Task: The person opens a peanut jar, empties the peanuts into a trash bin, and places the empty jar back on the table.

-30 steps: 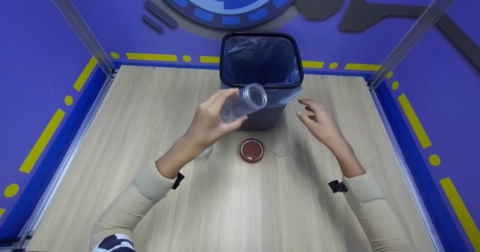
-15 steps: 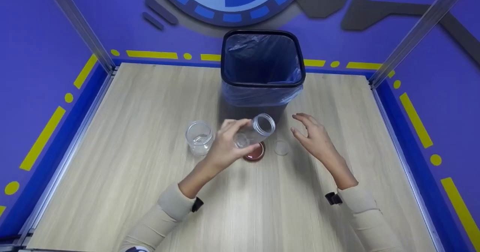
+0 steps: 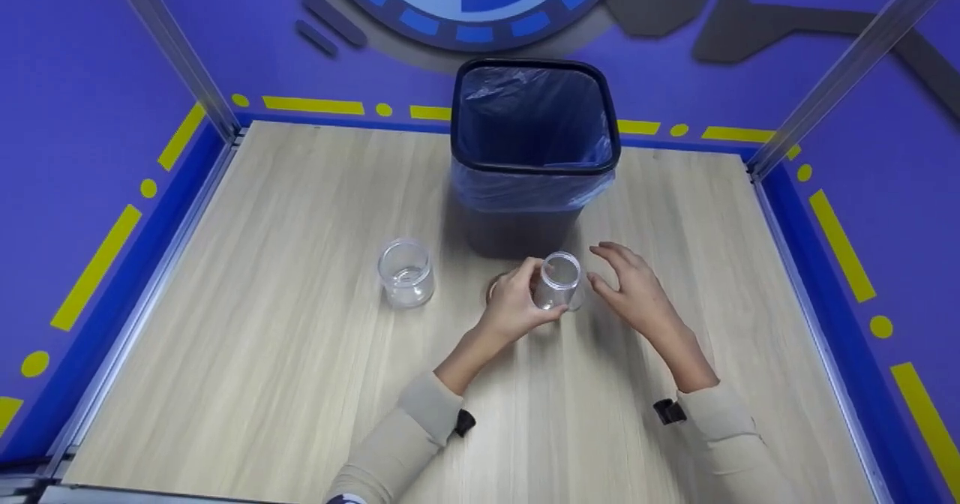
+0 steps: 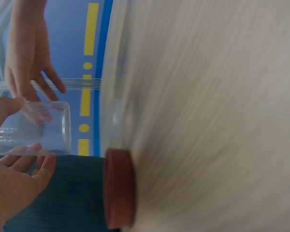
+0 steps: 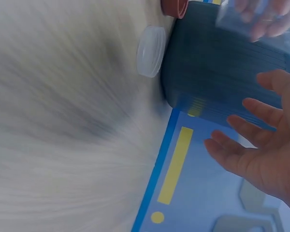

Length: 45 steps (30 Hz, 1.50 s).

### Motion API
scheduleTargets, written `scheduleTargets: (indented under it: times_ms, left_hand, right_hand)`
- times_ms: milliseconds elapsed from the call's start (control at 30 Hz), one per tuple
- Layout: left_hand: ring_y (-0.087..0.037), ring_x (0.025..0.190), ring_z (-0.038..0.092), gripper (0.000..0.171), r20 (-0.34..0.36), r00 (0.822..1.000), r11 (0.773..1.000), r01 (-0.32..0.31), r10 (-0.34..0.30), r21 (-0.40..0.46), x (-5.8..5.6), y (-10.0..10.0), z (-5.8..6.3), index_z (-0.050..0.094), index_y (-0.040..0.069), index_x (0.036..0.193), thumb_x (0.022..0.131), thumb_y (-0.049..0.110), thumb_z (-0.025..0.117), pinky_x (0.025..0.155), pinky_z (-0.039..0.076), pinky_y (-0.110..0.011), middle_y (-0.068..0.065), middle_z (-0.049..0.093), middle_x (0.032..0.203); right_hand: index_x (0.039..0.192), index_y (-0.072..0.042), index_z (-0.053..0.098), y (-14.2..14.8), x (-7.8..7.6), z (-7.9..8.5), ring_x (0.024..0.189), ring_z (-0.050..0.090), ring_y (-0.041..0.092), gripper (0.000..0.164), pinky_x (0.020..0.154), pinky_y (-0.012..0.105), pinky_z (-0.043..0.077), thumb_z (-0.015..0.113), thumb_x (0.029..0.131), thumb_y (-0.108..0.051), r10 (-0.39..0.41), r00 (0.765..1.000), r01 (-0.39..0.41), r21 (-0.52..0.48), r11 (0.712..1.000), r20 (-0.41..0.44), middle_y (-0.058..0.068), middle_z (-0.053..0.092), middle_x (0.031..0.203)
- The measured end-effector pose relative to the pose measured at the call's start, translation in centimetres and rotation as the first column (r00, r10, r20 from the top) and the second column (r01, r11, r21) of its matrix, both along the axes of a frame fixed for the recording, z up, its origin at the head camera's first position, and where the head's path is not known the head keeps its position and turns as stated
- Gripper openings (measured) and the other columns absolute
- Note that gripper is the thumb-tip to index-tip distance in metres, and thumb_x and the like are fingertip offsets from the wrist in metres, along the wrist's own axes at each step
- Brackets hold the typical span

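Note:
My left hand (image 3: 516, 301) grips a clear plastic jar (image 3: 561, 288), thumb on the near side and fingers on the far side. The jar's open mouth faces up, and in the left wrist view its base (image 4: 66, 128) hangs above the table. To its right, my right hand (image 3: 636, 294) is held with fingers loosely bent, apart from the jar and holding nothing. A brown-red lid (image 4: 119, 189) lies on the table, mostly hidden behind my left hand in the head view. Beside it is a clear lid (image 5: 151, 51), overlapped by the held jar in the head view.
A dark trash bin (image 3: 517, 234) lined with a plastic bag stands just beyond the hands. Another clear jar (image 3: 406, 275) stands open on the wooden table (image 3: 300, 301) to the left. Blue walls enclose the back and sides.
My left hand has carried the jar from the bin's front rim toward me and to the right, turning it more upright. My right hand has come slightly nearer the body.

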<state>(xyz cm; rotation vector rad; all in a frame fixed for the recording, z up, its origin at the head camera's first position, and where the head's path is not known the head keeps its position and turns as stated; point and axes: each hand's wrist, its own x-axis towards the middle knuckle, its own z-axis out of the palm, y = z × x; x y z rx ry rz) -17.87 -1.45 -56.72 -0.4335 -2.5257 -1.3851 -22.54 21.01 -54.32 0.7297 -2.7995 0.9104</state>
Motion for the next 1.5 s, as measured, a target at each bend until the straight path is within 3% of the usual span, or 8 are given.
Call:
scheduleTargets:
  times_ms: [167,467,667,900,1167,1333,1500]
  left_hand:
    - [-0.026,0.096,0.071,0.059,0.036,0.999,0.999,-0.04,0.041,-0.018,-0.7,0.9,-1.2,0.06,0.004,0.118,0.07,0.018,0.093,0.083,0.057,-0.031,-0.009,0.072,0.106]
    - [-0.023,0.103,0.07,0.06,0.062,0.995,0.994,-0.07,0.075,-0.083,-1.1,0.4,-2.0,0.061,0.006,0.121,0.071,0.02,0.092,0.088,0.057,-0.034,-0.009,0.073,0.112]
    - [-0.024,0.103,0.069,0.061,0.076,0.992,0.992,-0.093,0.1,-0.09,-2.2,0.1,-2.1,0.061,0.005,0.121,0.072,0.022,0.093,0.088,0.057,-0.037,-0.009,0.071,0.112]
    - [-0.026,0.104,0.068,0.06,0.058,0.993,0.991,-0.1,0.106,-0.085,-3.7,0.5,-2.0,0.06,0.004,0.119,0.072,0.022,0.093,0.092,0.055,-0.035,-0.011,0.07,0.112]
    - [-0.03,0.106,0.068,0.059,0.016,0.998,0.991,-0.057,0.06,-0.118,-4.9,1.3,-1.8,0.06,0.0,0.118,0.072,0.019,0.093,0.095,0.054,-0.035,-0.017,0.069,0.112]
    - [-0.029,0.104,0.068,0.06,-0.005,0.997,0.979,-0.08,0.08,-0.185,-5.3,1.1,-1.6,0.061,0.0,0.118,0.071,0.018,0.094,0.092,0.055,-0.035,-0.016,0.069,0.11]
    - [-0.029,0.104,0.069,0.061,0.022,0.994,0.966,-0.095,0.103,-0.239,-5.3,1.2,-1.5,0.06,0.001,0.119,0.072,0.022,0.093,0.09,0.055,-0.035,-0.014,0.069,0.11]
  right_hand:
    - [0.132,0.004,0.062,0.1,0.1,-0.8,0.128,0.053,0.045,0.043,0.107,0.059,0.043,0.071,0.094,-0.015,-0.017,1.0,0.018,0.023,1.0,-0.026,0.026,0.058,0.136]
    - [0.132,0.004,0.062,-0.2,0.4,-1.7,0.128,0.052,0.049,0.045,0.107,0.06,0.043,0.07,0.093,-0.018,-0.022,0.999,0.025,0.096,0.995,-0.027,0.028,0.056,0.137]
    - [0.129,0.006,0.063,-0.1,0.5,-2.8,0.127,0.052,0.049,0.044,0.107,0.059,0.043,0.07,0.093,-0.017,-0.029,0.998,0.035,0.133,0.991,-0.047,0.029,0.058,0.134]
    - [0.129,0.005,0.063,0.1,0.5,-3.1,0.127,0.052,0.048,0.044,0.108,0.058,0.042,0.071,0.092,-0.017,-0.04,0.999,0.043,0.11,0.993,-0.029,0.028,0.058,0.135]
    - [0.127,0.006,0.064,0.4,0.3,-2.9,0.124,0.054,0.05,0.043,0.106,0.06,0.043,0.071,0.092,-0.016,-0.034,0.998,0.04,0.087,0.995,-0.06,0.029,0.059,0.133]
    - [0.129,0.006,0.063,0.8,0.4,-2.8,0.125,0.053,0.05,0.043,0.107,0.06,0.042,0.07,0.093,-0.016,-0.052,0.998,0.055,0.095,0.994,-0.036,0.029,0.058,0.135]
    - [0.13,0.006,0.062,1.0,0.5,-2.7,0.127,0.052,0.049,0.044,0.108,0.058,0.042,0.069,0.094,-0.018,-0.066,0.998,0.067,0.102,0.993,-0.006,0.028,0.057,0.136]
